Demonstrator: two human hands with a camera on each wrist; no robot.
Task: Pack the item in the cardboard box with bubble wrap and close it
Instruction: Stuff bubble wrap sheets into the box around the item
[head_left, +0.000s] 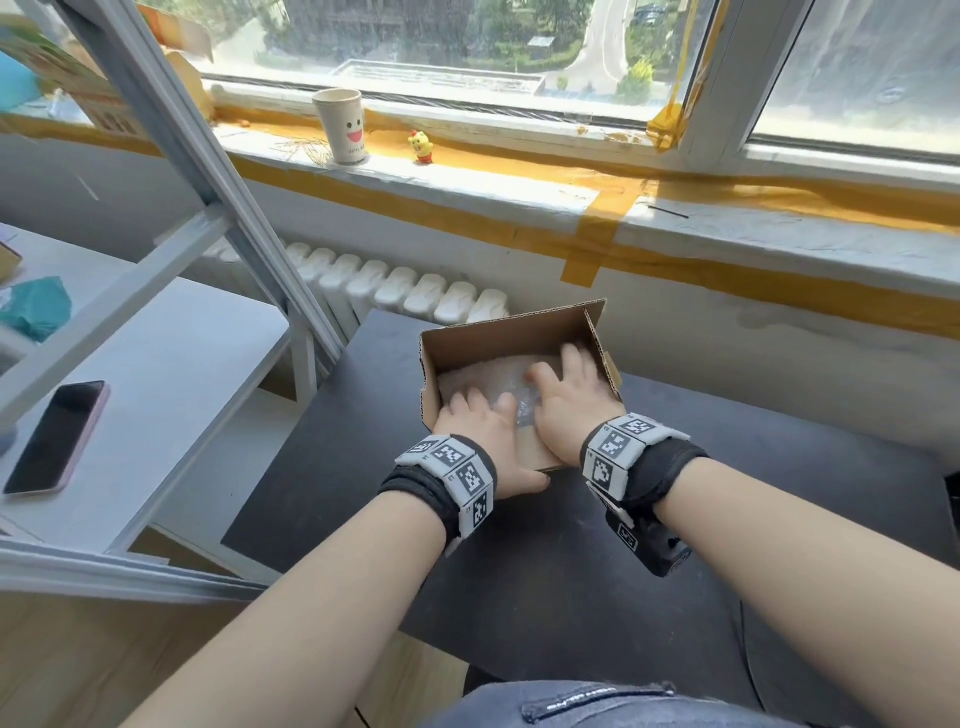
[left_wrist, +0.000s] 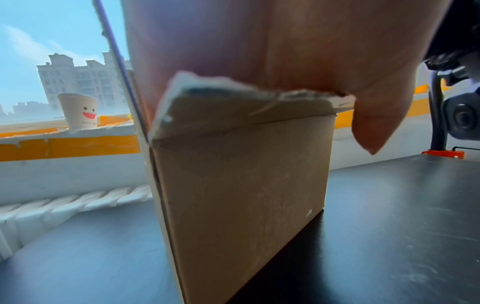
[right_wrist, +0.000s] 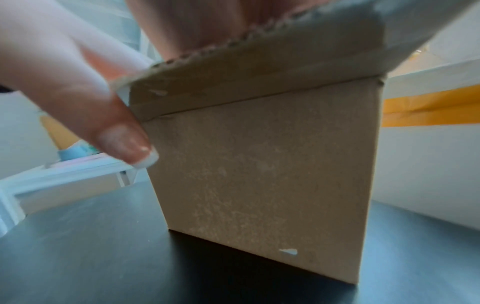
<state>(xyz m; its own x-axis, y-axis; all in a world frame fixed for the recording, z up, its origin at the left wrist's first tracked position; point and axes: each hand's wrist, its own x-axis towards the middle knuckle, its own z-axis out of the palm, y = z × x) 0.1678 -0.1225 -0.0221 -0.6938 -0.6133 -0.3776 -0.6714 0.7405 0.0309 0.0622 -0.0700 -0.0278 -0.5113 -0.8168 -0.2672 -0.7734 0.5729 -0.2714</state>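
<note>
An open cardboard box (head_left: 506, 332) stands on the black table (head_left: 545, 545) with its far and side flaps upright. Bubble wrap (head_left: 488, 376) fills its inside, and any item under it is hidden. My left hand (head_left: 475, 415) and right hand (head_left: 563, 395) both reach over the near wall, fingers spread flat on the wrap. The right hand is slightly blurred. In the left wrist view my palm lies over the folded near flap (left_wrist: 233, 107), above the box wall (left_wrist: 241, 185), with the thumb (left_wrist: 371, 123) hanging outside. The right wrist view shows the same wall (right_wrist: 272, 164) and my thumb (right_wrist: 116, 127) at its upper left corner.
A metal shelf frame (head_left: 208, 171) stands left of the table, with a phone (head_left: 57, 439) on its white shelf. A paper cup (head_left: 340, 127) and a small yellow toy (head_left: 422, 147) sit on the taped windowsill. A radiator (head_left: 405, 286) runs behind the table.
</note>
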